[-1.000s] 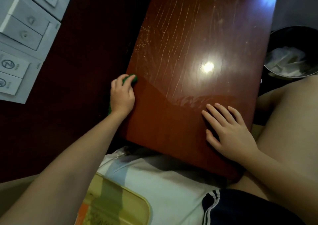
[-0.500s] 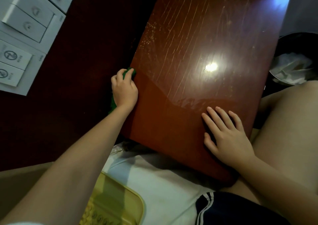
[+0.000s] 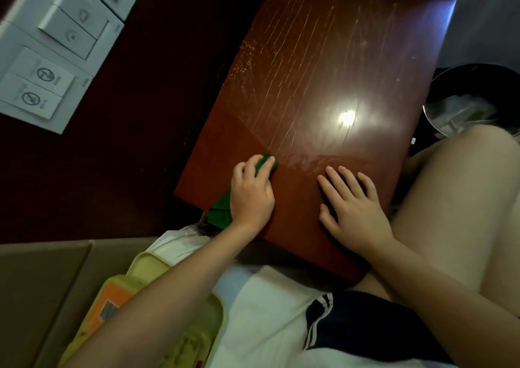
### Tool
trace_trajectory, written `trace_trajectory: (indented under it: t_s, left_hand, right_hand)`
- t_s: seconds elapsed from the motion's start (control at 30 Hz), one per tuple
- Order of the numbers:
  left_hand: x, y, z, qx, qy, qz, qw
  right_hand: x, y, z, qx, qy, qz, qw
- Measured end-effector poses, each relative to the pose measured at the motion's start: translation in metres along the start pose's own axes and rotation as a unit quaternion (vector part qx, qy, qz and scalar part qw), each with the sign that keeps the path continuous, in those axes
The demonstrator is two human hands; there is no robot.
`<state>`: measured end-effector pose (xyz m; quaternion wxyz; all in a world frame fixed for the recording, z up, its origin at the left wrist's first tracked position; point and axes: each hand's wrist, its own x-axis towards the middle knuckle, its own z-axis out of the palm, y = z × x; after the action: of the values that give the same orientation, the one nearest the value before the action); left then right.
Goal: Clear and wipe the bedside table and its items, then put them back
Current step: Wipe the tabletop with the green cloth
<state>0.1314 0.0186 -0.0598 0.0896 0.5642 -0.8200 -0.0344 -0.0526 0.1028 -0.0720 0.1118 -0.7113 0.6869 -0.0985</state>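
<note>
Left hand (image 3: 251, 196): fingers curled over cloth (image 3: 221, 212), forearm extended forward. Right hand (image 3: 351, 207): palm down, fingers straight, slightly spread, forearm angled inward.

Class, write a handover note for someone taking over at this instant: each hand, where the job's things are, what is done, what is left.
Left hand grips the green cloth at the table's near left corner.
Right hand lies flat on the table, holding nothing.
Done: the near strip looks wiped.
Left: the far part, which shows streaks and specks, then wiping the items and putting them back.
A yellow case lies by the left arm.
</note>
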Motion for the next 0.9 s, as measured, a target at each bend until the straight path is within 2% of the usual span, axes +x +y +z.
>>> trace_trajectory:
  t_s: [0.23,0.4,0.53,0.6,0.67,0.77,0.9]
  left_hand:
    - [-0.048,0.047,0.006,-0.008,-0.017,0.102,0.995]
    - [-0.041,0.034,0.005,-0.031,-0.032,0.144,0.989]
    - [-0.022,0.004,-0.002,-0.002,-0.062,0.237,0.97]
    - [-0.006,-0.013,-0.006,0.004,-0.048,0.17,0.984]
    - [0.007,-0.019,-0.008,0.004,-0.024,0.008,1.0]
    - [0.026,-0.018,-0.006,0.02,0.024,-0.221,0.975]
    - [0.031,0.004,0.0,0.016,0.044,-0.312,0.949]
  right_hand:
    - [0.0,0.001,-0.001,0.009,-0.009,0.005,1.0]
    - [0.0,0.002,-0.002,0.016,-0.027,0.003,0.999]
    - [0.001,0.005,-0.008,0.043,-0.061,-0.005,0.997]
    - [0.002,0.007,-0.009,0.05,-0.053,-0.02,0.997]
    - [0.001,0.01,-0.009,0.051,-0.063,-0.026,0.996]
    - [-0.001,0.012,-0.015,0.063,-0.08,-0.039,0.994]
    - [-0.005,0.021,-0.024,0.077,-0.11,-0.079,0.988]
